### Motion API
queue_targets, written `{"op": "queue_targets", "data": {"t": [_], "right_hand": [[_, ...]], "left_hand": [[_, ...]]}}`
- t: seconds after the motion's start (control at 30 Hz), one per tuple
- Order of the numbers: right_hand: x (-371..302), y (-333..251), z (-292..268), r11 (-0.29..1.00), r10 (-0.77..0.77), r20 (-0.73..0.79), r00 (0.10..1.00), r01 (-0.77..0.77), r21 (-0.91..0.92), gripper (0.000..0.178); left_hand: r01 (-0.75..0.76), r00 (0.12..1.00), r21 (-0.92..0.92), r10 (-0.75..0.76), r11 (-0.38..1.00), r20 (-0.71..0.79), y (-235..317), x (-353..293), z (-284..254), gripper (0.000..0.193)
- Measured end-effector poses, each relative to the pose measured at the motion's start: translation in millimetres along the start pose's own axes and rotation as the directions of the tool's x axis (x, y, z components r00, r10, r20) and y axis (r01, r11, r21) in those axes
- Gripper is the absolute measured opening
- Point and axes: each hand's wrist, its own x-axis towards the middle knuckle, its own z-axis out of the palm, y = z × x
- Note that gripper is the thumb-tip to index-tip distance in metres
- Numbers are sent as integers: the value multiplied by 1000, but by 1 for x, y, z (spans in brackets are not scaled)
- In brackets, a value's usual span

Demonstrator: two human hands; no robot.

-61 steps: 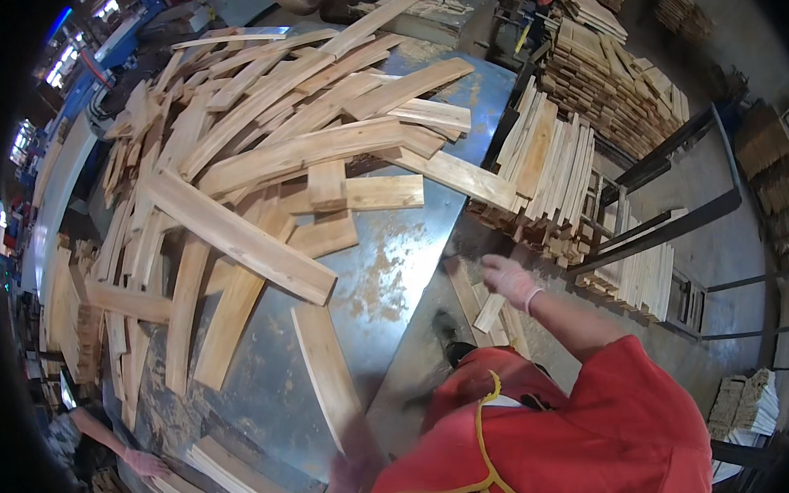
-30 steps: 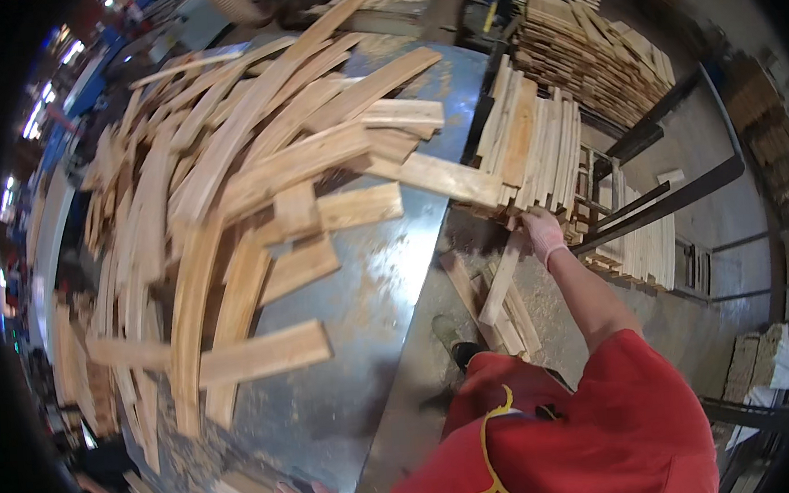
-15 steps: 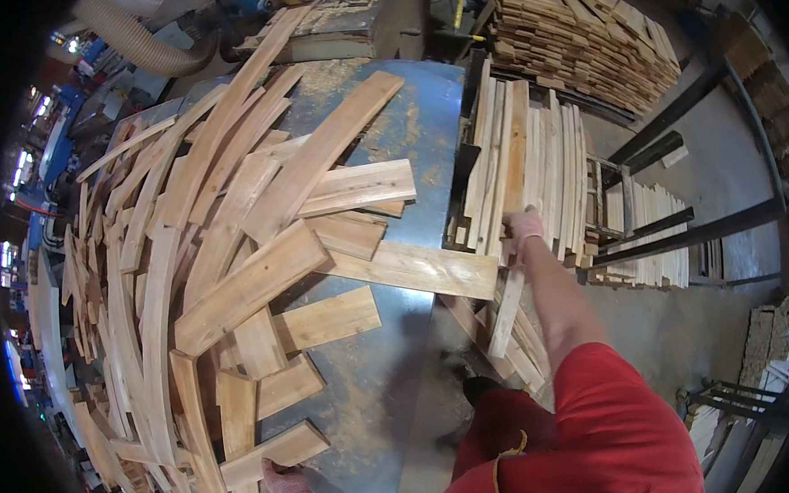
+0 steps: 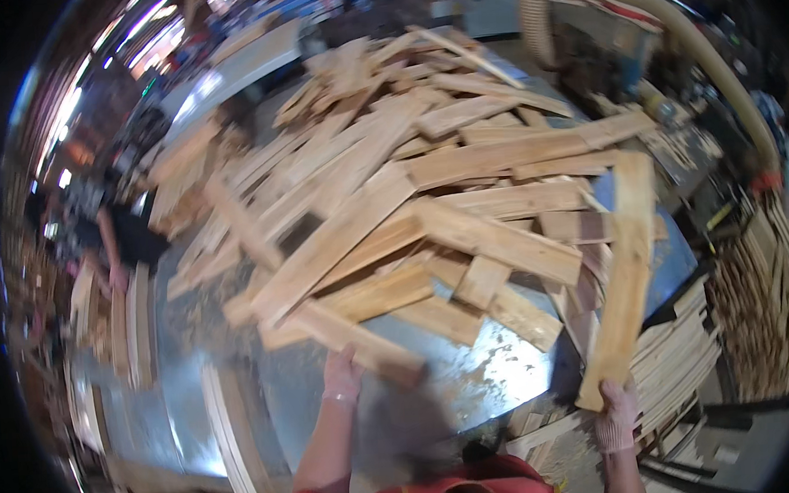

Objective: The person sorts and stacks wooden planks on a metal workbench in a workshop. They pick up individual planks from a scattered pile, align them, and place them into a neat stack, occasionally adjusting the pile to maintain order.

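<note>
My right hand (image 4: 616, 416), in a pale glove, is closed round the near end of a long pale board (image 4: 629, 264). That board slants up and away over the right edge of the metal table (image 4: 287, 402). My left hand (image 4: 341, 374), also gloved, has its fingers closed on the lower edge of a short board (image 4: 357, 343) at the front of the heap. A big loose pile of boards (image 4: 488, 155) covers the table, its pieces crossing at many angles.
At the right stand a row of stacked boards (image 4: 681, 346) and a taller wood stack (image 4: 754, 297). A ribbed hose (image 4: 716, 41) arches at the back right. Another person (image 4: 109, 232) handles boards at the far left. Long strips (image 4: 234, 437) lie at the table's near left.
My view has swung left. My right hand has left the stack at the right and now holds a long board up by the table. My left hand remains at a short board.
</note>
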Motion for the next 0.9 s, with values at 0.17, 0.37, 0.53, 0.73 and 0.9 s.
{"op": "queue_targets", "data": {"t": [0.17, 0.37, 0.53, 0.73, 0.9], "right_hand": [[91, -118, 254, 961, -271, 346, 898, 272, 46, 45], [76, -27, 426, 828, -35, 891, 454, 513, -228, 47], [-172, 89, 499, 25, 75, 996, -54, 998, 52, 83], [-220, 168, 590, -258, 469, 842, -265, 871, 417, 94], [-287, 112, 615, -209, 563, 826, 25, 971, 113, 89]], "left_hand": [[208, 973, -39, -211, 977, -91, 49, -47, -54, 40], [135, 978, -113, -151, 984, -142, 66, -118, -121, 32], [10, 985, 445, 69, 895, -160, 83, -200, -180, 44], [-8, 993, 846, 101, 533, -54, 112, -257, -237, 54], [65, 998, 875, -43, 481, -51, 141, -278, -285, 40]]}}
